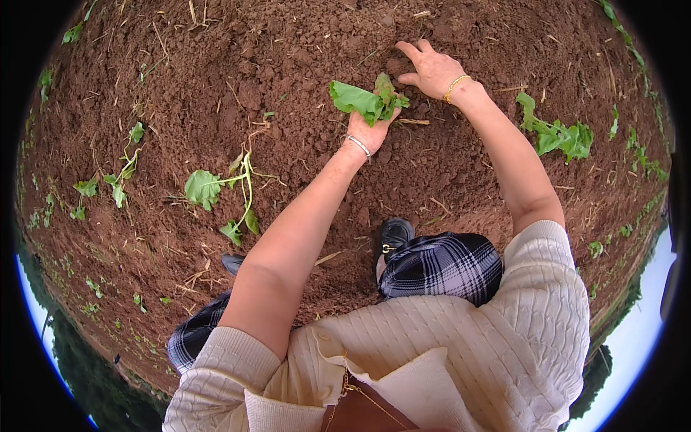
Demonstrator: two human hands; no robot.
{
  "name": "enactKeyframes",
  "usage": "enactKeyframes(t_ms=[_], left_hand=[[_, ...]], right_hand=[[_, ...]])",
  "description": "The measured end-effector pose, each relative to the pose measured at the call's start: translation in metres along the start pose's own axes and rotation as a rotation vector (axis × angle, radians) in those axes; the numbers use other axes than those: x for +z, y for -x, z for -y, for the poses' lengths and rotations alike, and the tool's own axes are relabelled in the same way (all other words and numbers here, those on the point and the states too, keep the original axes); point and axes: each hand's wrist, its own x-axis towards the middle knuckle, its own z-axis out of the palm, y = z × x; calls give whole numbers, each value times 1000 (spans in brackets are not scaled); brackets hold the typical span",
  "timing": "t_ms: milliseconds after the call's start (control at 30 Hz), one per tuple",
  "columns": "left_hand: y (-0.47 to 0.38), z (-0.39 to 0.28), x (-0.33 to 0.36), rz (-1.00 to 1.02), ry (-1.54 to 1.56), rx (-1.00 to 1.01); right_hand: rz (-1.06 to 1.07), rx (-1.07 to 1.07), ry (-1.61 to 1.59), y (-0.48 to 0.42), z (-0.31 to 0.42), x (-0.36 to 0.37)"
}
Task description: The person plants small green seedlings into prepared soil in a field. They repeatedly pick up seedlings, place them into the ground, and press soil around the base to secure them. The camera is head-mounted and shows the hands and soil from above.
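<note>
My left hand (371,129), with a silver bracelet at its wrist, is closed around a leafy green seedling (359,100) just above the brown soil. The leaves hide most of its fingers, and the seedling's roots cannot be seen. Up and to the right, my right hand (432,70) is spread palm down at the soil, its fingers apart and nothing in them. A gold bracelet circles that wrist.
A drooping seedling (245,178) lies on the soil to the left, with a smaller one (127,167) beyond it. Another leafy seedling (564,137) lies at the right. Bits of straw (413,122) litter the ground. A black shoe (397,233) stands below my hands.
</note>
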Motion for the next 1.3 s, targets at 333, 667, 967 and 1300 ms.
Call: enactKeyframes(t_ms=[333,667,967,1300], left_hand=[[2,-3,-5,113,-277,23],[98,-81,-60,-86,3,-169],[169,-42,-116,-680,940,-371],[165,-14,-113,-301,1338,-339]], right_hand=[[102,-97,28,-43,-21,53],[24,-115,68,-52,-3,1],[356,137,55,-79,11,11],[-101,-1158,228,-47,262,64]])
